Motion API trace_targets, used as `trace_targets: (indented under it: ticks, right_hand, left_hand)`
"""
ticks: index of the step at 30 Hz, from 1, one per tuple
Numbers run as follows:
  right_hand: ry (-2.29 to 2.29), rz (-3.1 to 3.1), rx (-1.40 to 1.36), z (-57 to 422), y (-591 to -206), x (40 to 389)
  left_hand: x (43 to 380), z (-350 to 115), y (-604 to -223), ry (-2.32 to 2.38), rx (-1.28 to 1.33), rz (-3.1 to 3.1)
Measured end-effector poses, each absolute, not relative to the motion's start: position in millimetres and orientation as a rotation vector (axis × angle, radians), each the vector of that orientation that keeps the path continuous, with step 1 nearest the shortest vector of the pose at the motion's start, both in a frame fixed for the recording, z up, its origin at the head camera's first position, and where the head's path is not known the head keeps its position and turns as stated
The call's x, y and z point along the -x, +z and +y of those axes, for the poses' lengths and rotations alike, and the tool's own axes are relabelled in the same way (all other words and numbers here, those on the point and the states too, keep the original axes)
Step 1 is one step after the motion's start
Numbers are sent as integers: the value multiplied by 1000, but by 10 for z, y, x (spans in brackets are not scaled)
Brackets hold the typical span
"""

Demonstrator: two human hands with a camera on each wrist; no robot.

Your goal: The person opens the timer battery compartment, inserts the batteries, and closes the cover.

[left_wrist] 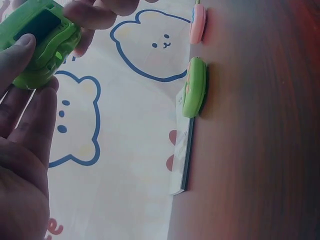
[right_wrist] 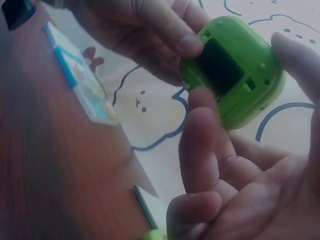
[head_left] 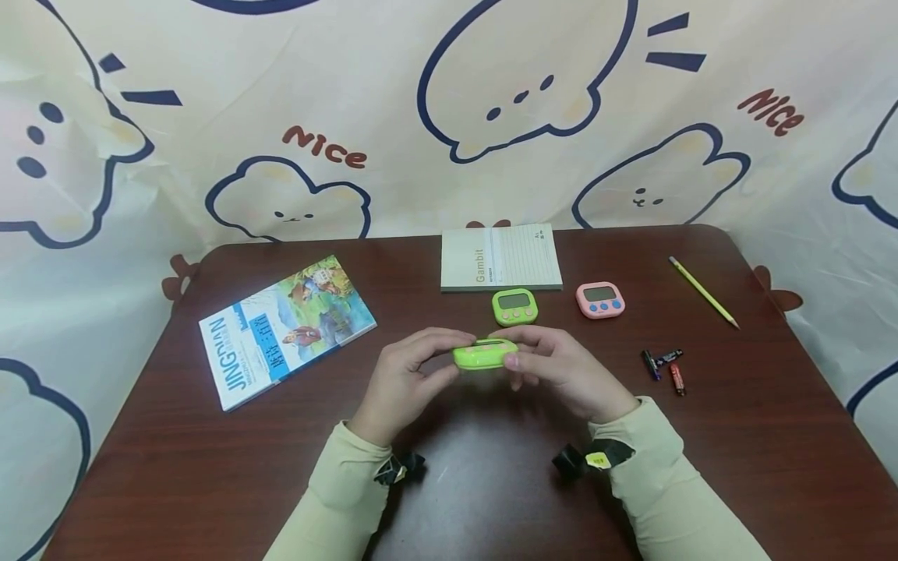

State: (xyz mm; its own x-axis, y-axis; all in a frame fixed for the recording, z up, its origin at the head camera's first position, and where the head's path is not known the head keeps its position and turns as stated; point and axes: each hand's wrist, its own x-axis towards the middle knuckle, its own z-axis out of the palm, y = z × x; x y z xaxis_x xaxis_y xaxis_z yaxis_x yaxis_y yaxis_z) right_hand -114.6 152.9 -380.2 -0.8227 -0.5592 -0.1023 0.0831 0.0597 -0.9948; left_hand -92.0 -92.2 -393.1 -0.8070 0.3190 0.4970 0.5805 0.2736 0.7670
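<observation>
Both hands hold a green digital timer (head_left: 484, 355) above the middle of the table. My left hand (head_left: 414, 378) pinches one end between thumb and fingers. At the other end, the thumb and forefinger of my right hand (head_left: 571, 374) grip it, while its other fingers curl below. The right wrist view shows the back of the timer (right_wrist: 257, 62), with a dark rectangular panel set in the green case. A second green timer (head_left: 515, 307) lies just beyond the hands, and a pink timer (head_left: 599, 301) sits to its right.
A notepad (head_left: 501, 257) lies at the table's back edge, and a picture-covered book (head_left: 288, 333) is at the left. On the right are a yellow pencil (head_left: 703, 291) and several small batteries (head_left: 677, 379). A printed cloth hangs around the table (head_left: 231, 467).
</observation>
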Motion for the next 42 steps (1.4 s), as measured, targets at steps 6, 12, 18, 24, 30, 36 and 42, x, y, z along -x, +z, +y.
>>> trace_targets:
  ticks: [6,12,18,24,30,36,42]
  right_hand:
    - [-1695,2259,550,1550,-3777,1138]
    - [-1787,2440,708,1567,-3751,1105]
    - [-1715,2566,888,1535,-3718,1078]
    - [-1677,2612,991,1499,-3704,1066]
    - [-1648,2637,977,1505,-3723,1076]
    - [-1675,2585,809,1531,-3749,1096]
    - [-1696,2522,668,1553,-3747,1108]
  left_hand:
    - [927,-927,-3944,-1585,816,-2303]
    - [927,-924,-3951,-1614,787,-2337]
    - [916,-924,-3923,-1601,726,-2411]
    - [926,-927,-3928,-1594,726,-2433]
    - [926,-928,-3932,-1602,721,-2434]
    - [918,-922,-3933,-1648,740,-2448]
    - [919,-911,-3928,-1668,805,-2478]
